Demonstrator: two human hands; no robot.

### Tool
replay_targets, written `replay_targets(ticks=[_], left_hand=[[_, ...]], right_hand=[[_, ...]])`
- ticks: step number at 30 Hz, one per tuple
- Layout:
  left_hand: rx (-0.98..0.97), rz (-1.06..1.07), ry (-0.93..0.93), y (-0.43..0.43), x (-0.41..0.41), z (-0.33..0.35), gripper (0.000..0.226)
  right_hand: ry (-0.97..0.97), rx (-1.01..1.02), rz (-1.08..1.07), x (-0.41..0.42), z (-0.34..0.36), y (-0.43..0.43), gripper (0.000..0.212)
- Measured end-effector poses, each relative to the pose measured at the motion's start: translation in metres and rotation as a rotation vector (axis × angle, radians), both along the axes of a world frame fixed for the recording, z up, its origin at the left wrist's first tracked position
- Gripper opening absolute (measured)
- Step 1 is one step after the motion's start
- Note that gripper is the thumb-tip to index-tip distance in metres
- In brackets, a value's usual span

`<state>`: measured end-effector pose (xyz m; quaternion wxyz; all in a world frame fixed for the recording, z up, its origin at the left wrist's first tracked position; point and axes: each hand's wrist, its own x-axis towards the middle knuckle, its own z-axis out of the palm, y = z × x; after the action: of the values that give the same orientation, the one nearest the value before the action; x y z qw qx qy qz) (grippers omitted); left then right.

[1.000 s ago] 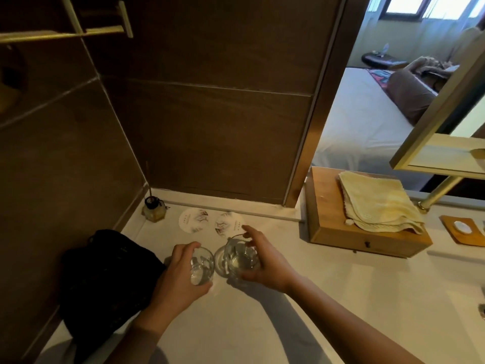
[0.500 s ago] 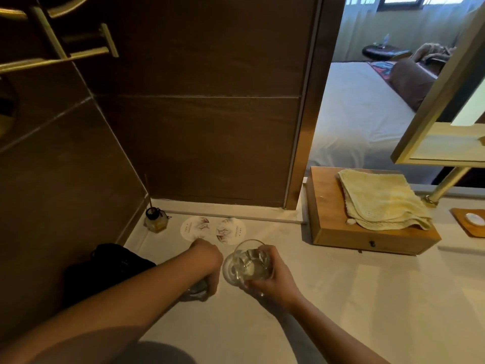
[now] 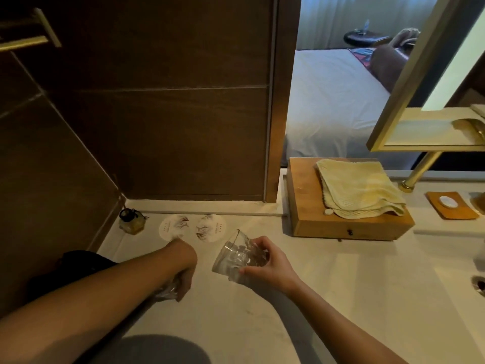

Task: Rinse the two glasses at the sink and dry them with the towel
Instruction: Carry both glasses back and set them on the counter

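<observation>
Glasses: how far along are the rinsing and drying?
Done: both coasters stand bare. In hand: right hand holds a tilted glass; left hand grips the second glass. Left: apparently rinsing and drying; the towel lies folded on the wooden box.

On the pale, smooth stone table (image 3: pixel 328 298): in the back corner a small amber glass bottle (image 3: pixel 131 222), just beside it two round white printed coasters (image 3: pixel 211 227); rightward a low wooden drawer box (image 3: pixel 341 229), a brown soap dish (image 3: pixel 458 210); far left a black bag (image 3: pixel 84 260).
</observation>
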<state>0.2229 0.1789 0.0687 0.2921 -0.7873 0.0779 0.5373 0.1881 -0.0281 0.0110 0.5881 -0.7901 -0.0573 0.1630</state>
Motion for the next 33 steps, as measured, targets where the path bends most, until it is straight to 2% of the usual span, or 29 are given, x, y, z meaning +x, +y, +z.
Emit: replay_targets(ticks=[2, 5, 8, 10, 14, 17, 21, 27, 33], left_hand=[[-0.239, 0.163, -0.113, 0.021, 0.007, 0.013, 0.071], [-0.651, 0.439, -0.292, 0.056, 0.011, 0.025, 0.045], [-1.002, 0.731, -0.517, 0.087, 0.007, 0.020, 0.047], [-1.178, 0.902, -0.670, 0.100, 0.003, 0.013, 0.047], [-1.444, 1.116, -0.964, 0.105, 0.000, 0.004, 0.045], [-1.504, 1.234, -1.172, 0.101, 0.004, -0.012, 0.050], [-1.486, 1.322, -1.401, 0.088, 0.011, -0.025, 0.056], [-1.428, 1.223, -1.465, 0.078, 0.017, -0.032, 0.064], [-1.392, 1.185, -1.428, 0.083, 0.023, -0.045, 0.069]], right_hand=[[-0.008, -0.018, 0.037, 0.008, 0.004, -0.001, 0.057], [-0.019, -0.089, 0.098, 0.026, 0.014, 0.000, 0.061], [-0.081, -0.193, 0.130, 0.046, 0.032, 0.007, 0.066], [-0.181, -0.317, 0.144, 0.061, 0.046, 0.013, 0.066], [-0.351, -0.569, 0.240, 0.087, 0.070, 0.034, 0.068], [-0.404, -0.738, 0.381, 0.104, 0.075, 0.059, 0.067], [-0.452, -0.856, 0.520, 0.120, 0.075, 0.092, 0.066], [-0.442, -0.957, 0.629, 0.132, 0.067, 0.119, 0.073], [-0.437, -0.968, 0.655, 0.137, 0.058, 0.127, 0.074]])
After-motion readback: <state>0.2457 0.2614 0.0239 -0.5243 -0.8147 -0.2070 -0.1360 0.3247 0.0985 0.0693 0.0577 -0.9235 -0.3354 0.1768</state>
